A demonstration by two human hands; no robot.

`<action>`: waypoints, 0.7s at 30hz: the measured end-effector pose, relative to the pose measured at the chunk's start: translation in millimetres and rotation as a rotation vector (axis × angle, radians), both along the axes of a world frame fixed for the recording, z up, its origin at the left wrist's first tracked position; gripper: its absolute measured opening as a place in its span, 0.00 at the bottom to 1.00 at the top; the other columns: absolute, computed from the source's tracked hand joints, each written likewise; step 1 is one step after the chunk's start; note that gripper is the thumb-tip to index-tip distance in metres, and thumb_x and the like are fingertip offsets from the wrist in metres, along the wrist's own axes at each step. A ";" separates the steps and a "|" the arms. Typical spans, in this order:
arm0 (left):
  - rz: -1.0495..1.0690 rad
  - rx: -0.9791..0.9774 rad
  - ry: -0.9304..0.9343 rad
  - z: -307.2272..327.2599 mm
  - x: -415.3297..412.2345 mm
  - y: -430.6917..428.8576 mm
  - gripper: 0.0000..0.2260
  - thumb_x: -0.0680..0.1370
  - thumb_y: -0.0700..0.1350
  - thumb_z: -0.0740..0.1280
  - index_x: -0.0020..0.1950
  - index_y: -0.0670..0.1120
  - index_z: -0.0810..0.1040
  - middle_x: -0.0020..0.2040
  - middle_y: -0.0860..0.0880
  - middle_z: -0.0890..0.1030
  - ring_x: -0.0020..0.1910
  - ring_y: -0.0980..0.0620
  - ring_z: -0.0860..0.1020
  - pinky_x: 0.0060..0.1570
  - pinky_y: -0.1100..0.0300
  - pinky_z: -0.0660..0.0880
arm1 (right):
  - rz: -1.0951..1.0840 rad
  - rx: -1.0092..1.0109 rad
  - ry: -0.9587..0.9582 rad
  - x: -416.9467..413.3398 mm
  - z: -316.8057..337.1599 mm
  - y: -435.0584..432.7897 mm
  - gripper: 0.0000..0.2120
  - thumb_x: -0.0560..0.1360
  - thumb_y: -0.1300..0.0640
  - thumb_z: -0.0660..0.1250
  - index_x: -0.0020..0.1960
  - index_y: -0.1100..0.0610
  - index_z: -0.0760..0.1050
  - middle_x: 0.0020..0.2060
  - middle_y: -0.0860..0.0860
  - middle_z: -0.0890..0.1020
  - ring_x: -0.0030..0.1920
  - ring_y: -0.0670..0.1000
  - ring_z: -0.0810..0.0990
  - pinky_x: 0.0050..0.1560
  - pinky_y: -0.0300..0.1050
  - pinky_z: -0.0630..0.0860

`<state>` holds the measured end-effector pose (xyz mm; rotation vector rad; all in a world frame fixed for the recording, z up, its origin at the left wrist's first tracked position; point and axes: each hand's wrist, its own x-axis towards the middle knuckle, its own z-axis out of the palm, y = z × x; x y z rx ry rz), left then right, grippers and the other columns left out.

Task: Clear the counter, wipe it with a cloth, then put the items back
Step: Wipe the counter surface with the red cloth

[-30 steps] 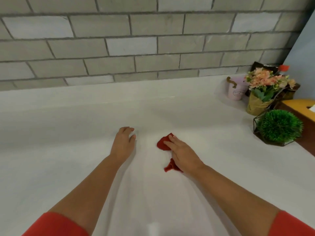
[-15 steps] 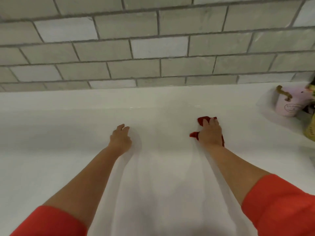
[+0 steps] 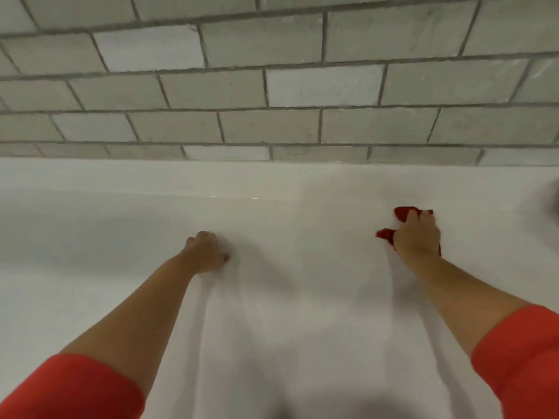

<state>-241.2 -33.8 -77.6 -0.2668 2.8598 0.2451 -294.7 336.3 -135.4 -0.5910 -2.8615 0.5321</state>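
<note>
Low L corner: my L sleeve (image 3: 69, 388), soft orange-red fabric, cuff ending well short of the wrist. The bare forearm runs up and R from it.

L grip (image 3: 205, 252) rests on the desk (image 3: 302, 313). It's narrow: fingers curled under into a fist, thumb tucked at the R side, holding nothing. The underside touches the surface, w/ a soft shadow spreading to its R.

Desk is white, flat, smooth and glossy. Pale reflections of both forearms show in it, plus a few tiny light glints towards the back. Its back edge meets the wall (image 3: 272, 86): rectangular grey tiles laid brick-style, matte and slightly mottled, a few paler than the rest, w/ darker grout lines.

R of centre, towards the back of the desk and well apart from the L grip, lies the red cloth (image 3: 403, 213), soft and crumpled into a wad. R grip (image 3: 419, 237) sits on top of it, palm down, fingers bent over the wad and holding it against the desk. Cloth pokes out ahead of the fingertips and at the L side of the hand, w/ a thin sliver at the R by the wrist. The rest is hidden under the hand.

Low R: R sleeve (image 3: 523, 358), same orange-red fabric. At the far R edge there's a grey blur (image 3: 555, 204) on the desk; can't tell what it is.
</note>
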 end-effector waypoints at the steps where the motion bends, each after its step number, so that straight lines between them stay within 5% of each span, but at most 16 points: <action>1: -0.012 -0.008 -0.002 -0.2 -2.6 -1.9 0.22 0.79 0.51 0.61 0.67 0.39 0.66 0.68 0.40 0.67 0.68 0.41 0.65 0.66 0.55 0.62 | -0.075 0.028 -0.032 -7.2 0.6 -5.0 0.40 0.69 0.40 0.70 0.71 0.63 0.62 0.70 0.62 0.65 0.72 0.61 0.59 0.72 0.54 0.60; 8: -0.035 0.030 0.065 -12.9 -8.4 -24.8 0.31 0.74 0.60 0.64 0.71 0.46 0.63 0.70 0.49 0.63 0.68 0.45 0.62 0.65 0.50 0.64 | 0.009 0.138 -0.143 -59.3 -0.4 -145.4 0.37 0.77 0.43 0.61 0.74 0.66 0.54 0.74 0.63 0.57 0.75 0.62 0.53 0.74 0.55 0.51; 13: -0.045 0.064 0.113 -21.2 -8.1 -31.5 0.30 0.74 0.62 0.63 0.71 0.49 0.63 0.70 0.51 0.63 0.69 0.46 0.61 0.63 0.50 0.62 | 0.030 -0.019 -0.150 -74.2 4.4 -247.6 0.29 0.82 0.55 0.50 0.74 0.72 0.46 0.74 0.67 0.50 0.75 0.65 0.48 0.74 0.56 0.46; 21: -0.044 0.108 0.208 -30.2 -3.4 -32.7 0.30 0.75 0.62 0.61 0.72 0.51 0.61 0.70 0.54 0.63 0.69 0.49 0.61 0.64 0.53 0.61 | 0.412 0.088 -0.105 -70.2 6.9 -341.1 0.25 0.81 0.59 0.50 0.75 0.68 0.51 0.74 0.66 0.52 0.75 0.63 0.49 0.76 0.55 0.47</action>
